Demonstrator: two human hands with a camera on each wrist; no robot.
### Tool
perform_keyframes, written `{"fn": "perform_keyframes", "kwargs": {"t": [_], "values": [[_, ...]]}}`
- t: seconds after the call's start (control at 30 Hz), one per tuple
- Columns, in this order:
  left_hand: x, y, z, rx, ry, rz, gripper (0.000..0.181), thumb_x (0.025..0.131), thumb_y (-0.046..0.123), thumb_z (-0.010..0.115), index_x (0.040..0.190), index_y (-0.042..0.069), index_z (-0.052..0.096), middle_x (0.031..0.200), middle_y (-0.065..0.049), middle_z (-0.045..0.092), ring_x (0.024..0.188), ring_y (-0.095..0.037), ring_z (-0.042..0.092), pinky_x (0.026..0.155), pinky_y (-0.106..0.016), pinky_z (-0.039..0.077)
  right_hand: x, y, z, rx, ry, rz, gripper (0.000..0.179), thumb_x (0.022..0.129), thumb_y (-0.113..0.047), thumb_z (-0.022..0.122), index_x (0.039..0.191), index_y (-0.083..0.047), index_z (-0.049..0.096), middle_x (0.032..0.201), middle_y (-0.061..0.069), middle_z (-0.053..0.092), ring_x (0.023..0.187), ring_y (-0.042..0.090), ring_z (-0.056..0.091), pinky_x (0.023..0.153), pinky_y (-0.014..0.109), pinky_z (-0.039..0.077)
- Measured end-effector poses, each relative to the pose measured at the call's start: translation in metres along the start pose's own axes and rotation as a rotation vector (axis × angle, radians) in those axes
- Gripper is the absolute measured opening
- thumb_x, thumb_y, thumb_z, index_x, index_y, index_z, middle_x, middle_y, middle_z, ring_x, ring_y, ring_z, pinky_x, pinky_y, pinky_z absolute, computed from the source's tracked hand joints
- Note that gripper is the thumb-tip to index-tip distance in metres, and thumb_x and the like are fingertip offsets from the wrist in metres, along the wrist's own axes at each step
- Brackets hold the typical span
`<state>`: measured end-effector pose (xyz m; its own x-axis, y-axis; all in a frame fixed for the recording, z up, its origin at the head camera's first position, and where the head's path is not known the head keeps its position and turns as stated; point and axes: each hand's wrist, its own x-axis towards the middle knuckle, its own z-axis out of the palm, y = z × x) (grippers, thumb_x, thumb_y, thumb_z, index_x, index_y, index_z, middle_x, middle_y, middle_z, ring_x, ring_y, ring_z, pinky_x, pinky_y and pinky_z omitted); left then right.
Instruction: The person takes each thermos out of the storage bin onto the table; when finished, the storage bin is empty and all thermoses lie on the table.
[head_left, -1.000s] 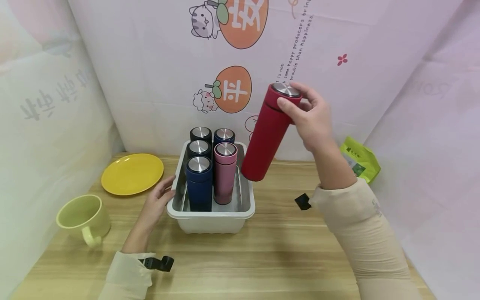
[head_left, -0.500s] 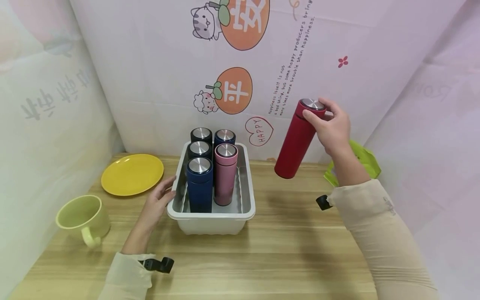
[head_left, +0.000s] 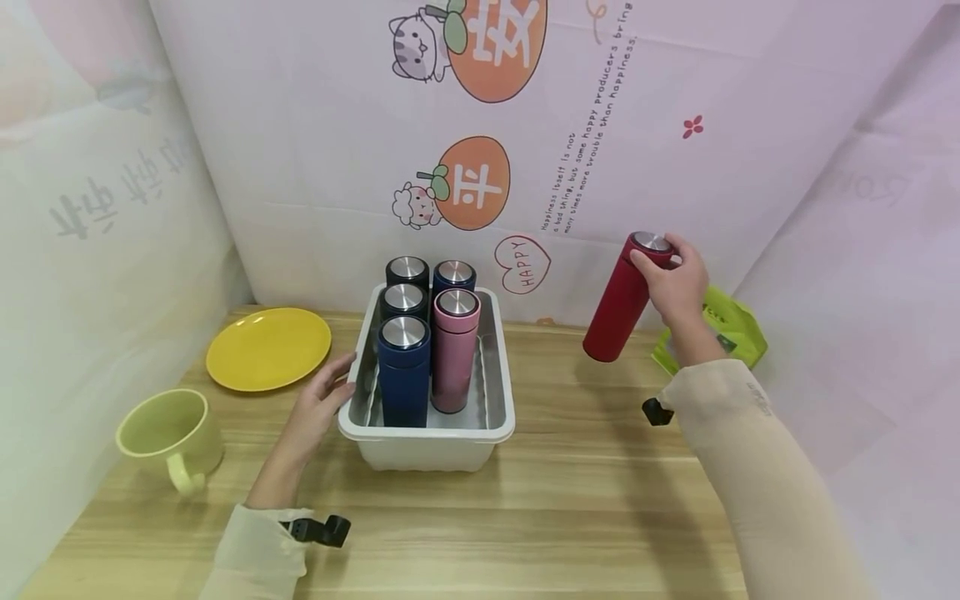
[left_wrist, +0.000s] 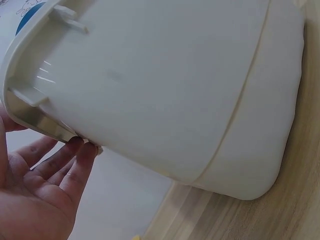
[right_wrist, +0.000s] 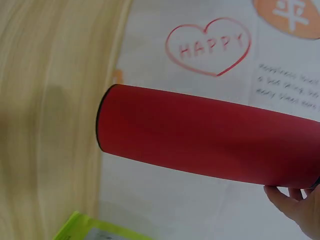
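Red bottle point(head_left: 618, 310) has gone right and lower since a second ago, when it was up beside the bin's right edge; bin point(head_left: 427, 455) and the bottles in it stay put. Right hand point(head_left: 680, 287) grasps it by the top, thumb on the near side and fingers round the far side, just under the steel lid face. Bottle leans, top to the right, base to the left; it looks to be off the table point(head_left: 570, 500), with a shadow below, can't tell how big the gap is. Right wrist view shows it lengthwise across the frame, wood on one side, printed sheet point(head_left: 330, 142) behind. Left hand point(head_left: 311, 412) is relaxed, not clenched: fingertips touch the left edge of the bin, just under the rim in its wrist view. Bin holds five bottles, all upright: blue one point(head_left: 405, 379) front left, pink one point(head_left: 453, 362) beside it on the right, dark one point(head_left: 406, 302) behind the blue, black one point(head_left: 408, 272) at back left, another blue point(head_left: 455, 277) at back right. Yellow plate point(head_left: 268, 350) sits left of the bin, green mug point(head_left: 168, 433) nearer the person. Green bag point(head_left: 738, 333) is by the right wall, partly behind the right forearm.
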<state>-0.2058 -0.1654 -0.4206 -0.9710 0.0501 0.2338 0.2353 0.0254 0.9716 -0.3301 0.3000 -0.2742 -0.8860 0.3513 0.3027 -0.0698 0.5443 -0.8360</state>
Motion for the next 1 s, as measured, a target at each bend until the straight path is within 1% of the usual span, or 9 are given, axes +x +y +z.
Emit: {"fn": "perform_keyframes", "kwargs": {"t": [0.27, 0.43, 0.6, 0.67, 0.87, 1.0], "values": [[0.001, 0.001, 0.001, 0.014, -0.009, 0.004, 0.046, 0.099, -0.005, 0.045, 0.143, -0.012, 0.035, 0.146, -0.03, 0.034, 0.128, -0.041, 0.038, 0.092, -0.012, 0.038, 0.014, 0.034, 0.003, -0.008, 0.041, 0.051, 0.079, 0.091, -0.046, 0.064, 0.155, -0.016, 0.028, 0.153, 0.008, 0.033, 0.132, 0.028, 0.038, 0.104, 0.037, 0.04], [0.0, 0.0, 0.0, 0.012, -0.005, -0.007, 0.046, 0.099, -0.005, 0.044, 0.143, -0.012, 0.034, 0.147, -0.031, 0.034, 0.13, -0.041, 0.037, 0.091, -0.012, 0.038, 0.022, 0.051, 0.008, -0.024, 0.053, 0.042, 0.08, 0.089, -0.047, 0.065, 0.154, -0.015, 0.029, 0.152, 0.011, 0.033, 0.132, 0.028, 0.038, 0.104, 0.037, 0.039], [0.0, 0.0, 0.0, 0.009, -0.006, -0.013, 0.046, 0.099, -0.004, 0.044, 0.144, -0.012, 0.034, 0.147, -0.03, 0.033, 0.13, -0.041, 0.036, 0.092, -0.012, 0.038, 0.027, 0.067, 0.012, -0.04, 0.073, 0.028, 0.076, 0.091, -0.043, 0.065, 0.153, -0.013, 0.032, 0.15, 0.014, 0.034, 0.132, 0.029, 0.037, 0.106, 0.038, 0.036], [-0.001, -0.001, -0.001, 0.007, -0.006, -0.014, 0.046, 0.099, -0.004, 0.044, 0.144, -0.011, 0.034, 0.147, -0.03, 0.033, 0.13, -0.04, 0.036, 0.092, -0.012, 0.038, 0.027, 0.073, 0.013, -0.043, 0.071, 0.03, 0.076, 0.091, -0.043, 0.064, 0.153, -0.013, 0.031, 0.15, 0.014, 0.034, 0.132, 0.029, 0.037, 0.107, 0.039, 0.035], [0.0, -0.002, -0.001, 0.009, -0.009, -0.01, 0.047, 0.099, -0.004, 0.044, 0.144, -0.011, 0.033, 0.147, -0.03, 0.033, 0.13, -0.041, 0.036, 0.091, -0.012, 0.038, 0.028, 0.082, 0.016, -0.035, 0.031, 0.066, 0.079, 0.091, -0.047, 0.062, 0.156, -0.017, 0.025, 0.155, 0.013, 0.026, 0.137, 0.03, 0.03, 0.108, 0.042, 0.033], [0.0, -0.002, -0.001, 0.006, -0.005, -0.005, 0.047, 0.099, -0.004, 0.044, 0.144, -0.011, 0.034, 0.147, -0.03, 0.033, 0.129, -0.042, 0.037, 0.091, -0.012, 0.039, 0.027, 0.086, 0.017, -0.024, 0.04, 0.078, 0.079, 0.092, -0.047, 0.061, 0.155, -0.017, 0.026, 0.155, 0.013, 0.026, 0.138, 0.029, 0.029, 0.109, 0.043, 0.032]]}}
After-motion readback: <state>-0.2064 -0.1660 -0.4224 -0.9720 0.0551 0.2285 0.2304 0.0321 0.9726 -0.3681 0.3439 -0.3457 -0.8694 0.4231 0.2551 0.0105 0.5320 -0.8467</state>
